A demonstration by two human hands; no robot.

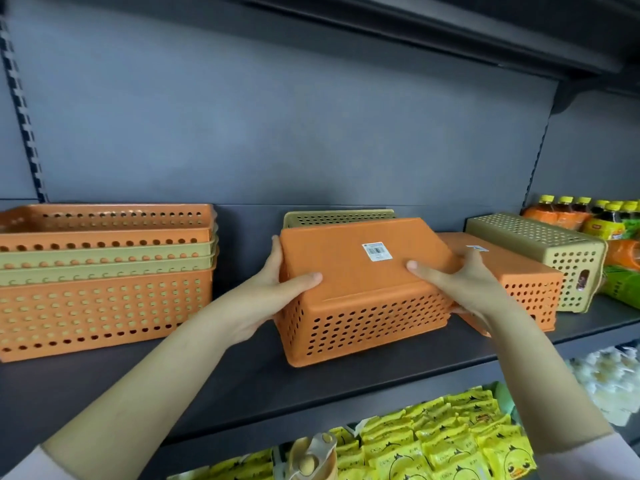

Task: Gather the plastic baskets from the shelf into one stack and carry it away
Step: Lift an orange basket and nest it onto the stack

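An upside-down orange basket with a barcode label on its base is tilted over the dark shelf. My left hand grips its left end and my right hand grips its right end. Behind it stands a beige basket, mostly hidden. Another overturned orange basket lies to the right, with an overturned beige basket beyond it. On the left sits an upright stack of nested orange and beige baskets.
Bottled drinks and green packets fill the shelf's far right. Yellow snack packs and white packets lie on the shelf below. Another dark shelf overhangs at top right. A grey back panel closes the rear.
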